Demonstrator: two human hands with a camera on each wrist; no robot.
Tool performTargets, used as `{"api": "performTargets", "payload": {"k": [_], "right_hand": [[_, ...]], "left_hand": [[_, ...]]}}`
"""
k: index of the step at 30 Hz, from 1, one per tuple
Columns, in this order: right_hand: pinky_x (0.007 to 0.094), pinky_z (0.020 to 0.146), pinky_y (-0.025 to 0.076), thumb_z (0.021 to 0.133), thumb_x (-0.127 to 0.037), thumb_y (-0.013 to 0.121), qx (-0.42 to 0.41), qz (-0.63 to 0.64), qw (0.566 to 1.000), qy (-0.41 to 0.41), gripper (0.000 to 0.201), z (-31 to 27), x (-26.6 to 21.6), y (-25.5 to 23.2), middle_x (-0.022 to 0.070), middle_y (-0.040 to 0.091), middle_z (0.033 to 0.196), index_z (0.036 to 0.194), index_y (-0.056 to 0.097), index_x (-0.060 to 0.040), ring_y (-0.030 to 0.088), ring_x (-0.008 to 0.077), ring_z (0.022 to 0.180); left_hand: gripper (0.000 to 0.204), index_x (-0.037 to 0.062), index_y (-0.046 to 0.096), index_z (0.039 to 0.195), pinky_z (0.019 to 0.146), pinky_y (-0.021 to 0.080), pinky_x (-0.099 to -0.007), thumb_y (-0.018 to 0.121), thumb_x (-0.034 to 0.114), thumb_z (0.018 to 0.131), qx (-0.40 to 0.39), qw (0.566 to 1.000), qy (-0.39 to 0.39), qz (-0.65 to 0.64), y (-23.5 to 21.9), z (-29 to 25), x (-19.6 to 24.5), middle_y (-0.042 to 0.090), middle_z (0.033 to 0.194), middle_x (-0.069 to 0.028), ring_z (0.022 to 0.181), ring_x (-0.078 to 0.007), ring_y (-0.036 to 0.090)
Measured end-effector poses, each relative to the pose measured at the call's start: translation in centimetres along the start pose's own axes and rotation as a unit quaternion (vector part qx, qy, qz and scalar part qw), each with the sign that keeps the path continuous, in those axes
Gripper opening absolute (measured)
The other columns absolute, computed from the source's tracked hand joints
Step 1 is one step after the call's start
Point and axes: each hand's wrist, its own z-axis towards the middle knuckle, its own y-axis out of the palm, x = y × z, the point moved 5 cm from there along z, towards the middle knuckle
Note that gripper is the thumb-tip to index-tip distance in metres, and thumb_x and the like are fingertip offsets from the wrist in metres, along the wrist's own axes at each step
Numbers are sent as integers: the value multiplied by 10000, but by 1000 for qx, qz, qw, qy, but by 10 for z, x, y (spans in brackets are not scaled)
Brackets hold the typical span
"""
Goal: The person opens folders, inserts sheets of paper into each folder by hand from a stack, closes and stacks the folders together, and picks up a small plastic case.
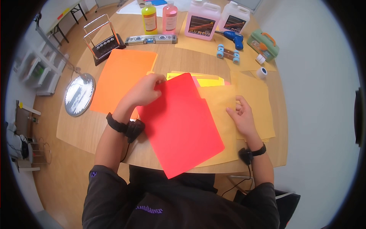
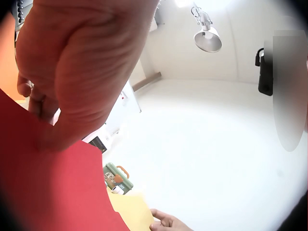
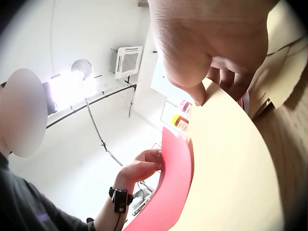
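Note:
My left hand (image 1: 146,91) pinches a red folder (image 1: 181,126) by its upper left edge, thumb on the near face in the left wrist view. The red folder is tilted and overlaps a manila folder (image 1: 219,114). Thumb and fingers of my right hand (image 1: 244,116) pinch the right edge of that manila folder, as the right wrist view also shows. Behind the red folder, several yellow and pink sheets (image 1: 211,82) peek out on the table. An orange folder (image 1: 122,78) lies to the left, partly under my left forearm.
More manila sheets (image 1: 259,103) lie at the right. Along the back stand a Newton's cradle (image 1: 105,45), a spirit level (image 1: 151,39), bottles (image 1: 150,21), jugs (image 1: 202,21), a blue drill-shaped tool (image 1: 233,38), a toy skateboard (image 1: 228,54) and a green box (image 1: 263,45). A round lamp (image 1: 79,94) is at left.

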Motion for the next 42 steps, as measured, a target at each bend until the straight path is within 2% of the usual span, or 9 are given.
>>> {"api": "performTargets", "payload": {"k": [7,9,13,15,22,25,31,33,42], "right_hand": [[228,655,552,950,-28,671,29,-35,999,11,169,0,1,-11,111,744,908,1005,512,-42,707,109,789],[194,574,484,939,-40,695,69,-25,997,8,181,-2,-7,-9,39,711,762,918,515,-55,653,50,677],[179,532,417,938,-54,700,61,-60,996,-6,186,0,9,-20,-21,642,673,892,519,-58,566,1,597],[175,511,367,938,-68,703,71,-112,991,1,200,0,13,-22,-54,584,623,863,517,-58,499,-20,557],[182,500,353,940,-97,705,102,-107,989,3,157,0,1,-10,-60,574,613,896,566,-40,480,-14,532],[182,488,325,942,-114,709,122,-63,990,18,144,-2,0,-14,-67,570,614,906,591,-40,441,-17,506],[183,475,285,933,-128,723,87,-124,988,33,134,-2,5,-14,-89,515,583,911,624,-39,387,-29,489],[195,470,257,916,-138,744,73,-146,986,28,150,-1,9,-18,-104,438,552,912,636,-33,338,-22,482],[196,499,305,830,-119,824,47,-228,972,25,352,-4,1,-10,-77,418,561,1075,584,-41,352,14,501]], "left_hand": [[137,9,599,1029,879,502,-313,601,87,916,92,904,92,-408,4,15,-5,639,1043,-100,1017,-177,607],[148,55,592,1021,983,503,-352,590,200,986,33,771,183,-610,22,32,-32,641,1061,-157,1137,-233,596],[180,54,616,1013,1069,475,-423,616,230,980,-68,661,223,-713,62,74,-74,653,1040,-149,1186,-291,591],[185,42,633,993,1121,427,-500,631,225,969,-124,545,399,-727,68,88,-73,668,1066,-133,1164,-325,608],[253,42,668,1111,1143,388,-526,605,248,978,-229,610,381,-656,37,88,-90,649,1130,-132,1173,-349,602],[365,6,618,1210,1088,449,-496,577,294,989,-234,568,215,-759,36,55,-64,605,1171,-182,1155,-350,607],[288,21,599,1119,915,535,-336,590,284,1002,-112,652,148,-735,47,54,-66,619,1123,-138,1080,-258,631],[289,24,585,1073,907,517,-298,527,304,1034,-40,830,138,-540,45,52,-70,604,1081,-110,1027,-210,610],[325,-4,541,1103,908,550,-394,535,310,1016,-147,652,177,-722,79,60,-86,570,1136,-149,1078,-295,568]]}}
